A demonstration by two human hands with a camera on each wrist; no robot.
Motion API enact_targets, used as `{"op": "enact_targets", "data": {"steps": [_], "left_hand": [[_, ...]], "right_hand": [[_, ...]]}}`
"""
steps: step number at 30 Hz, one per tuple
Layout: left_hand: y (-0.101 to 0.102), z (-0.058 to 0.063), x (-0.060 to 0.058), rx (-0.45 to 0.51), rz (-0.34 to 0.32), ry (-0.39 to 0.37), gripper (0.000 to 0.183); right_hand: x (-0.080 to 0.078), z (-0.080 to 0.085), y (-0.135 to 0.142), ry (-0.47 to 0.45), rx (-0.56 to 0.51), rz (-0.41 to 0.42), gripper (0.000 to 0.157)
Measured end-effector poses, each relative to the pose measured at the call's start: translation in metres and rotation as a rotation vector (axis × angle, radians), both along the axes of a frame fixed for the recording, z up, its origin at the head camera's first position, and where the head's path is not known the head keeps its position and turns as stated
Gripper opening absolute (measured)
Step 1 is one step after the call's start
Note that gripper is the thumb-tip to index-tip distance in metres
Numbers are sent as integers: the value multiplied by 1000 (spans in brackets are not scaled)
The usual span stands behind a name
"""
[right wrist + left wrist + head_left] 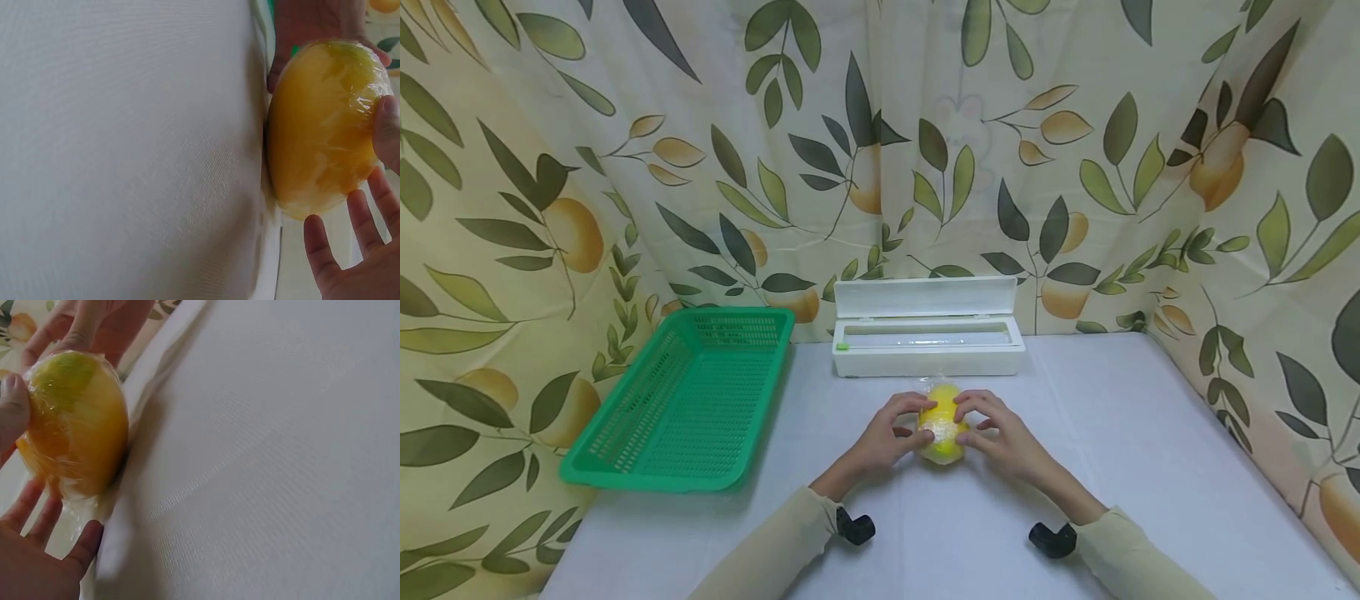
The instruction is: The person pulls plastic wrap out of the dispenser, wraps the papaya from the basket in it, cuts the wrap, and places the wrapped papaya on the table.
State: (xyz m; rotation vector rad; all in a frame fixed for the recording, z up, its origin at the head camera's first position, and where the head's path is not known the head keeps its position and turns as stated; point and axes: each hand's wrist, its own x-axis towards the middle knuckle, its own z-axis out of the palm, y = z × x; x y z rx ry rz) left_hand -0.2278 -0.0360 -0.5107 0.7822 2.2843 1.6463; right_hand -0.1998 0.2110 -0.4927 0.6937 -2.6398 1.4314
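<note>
A yellow mango [942, 425] with a greenish end lies on the white cloth, wrapped in shiny cling film. From its left side, my left hand [887, 431] holds it with bent fingers and thumb. On the right side my right hand [1003, 433] does the same. In the left wrist view the film over the mango [78, 425] is wrinkled, with loose film at the lower end. The right wrist view shows the thumb on the film of the mango [328, 125] and the fingertips along its end.
Behind the hands stands a white cling film dispenser [928, 362] with its lid raised. At the left is a green plastic basket [741, 483]. White cloth [1120, 433] covers the table, and a leaf-patterned curtain [925, 108] hangs around the back and sides.
</note>
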Motion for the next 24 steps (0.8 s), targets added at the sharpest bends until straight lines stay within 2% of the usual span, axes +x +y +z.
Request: {"op": "enact_targets", "data": {"steps": [6, 11, 17, 24], "left_hand": [[-1, -2, -2, -1, -10, 3, 33], [4, -1, -5, 15, 42, -3, 24], [10, -1, -3, 41, 88, -53, 20], [15, 6, -2, 20, 131, -43, 17]], "right_hand": [[0, 2, 1, 21, 6, 0, 15], [-3, 2, -3, 5, -24, -19, 7], [-1, 1, -6, -24, -49, -29, 10], [0, 3, -5, 12, -21, -36, 10]]}}
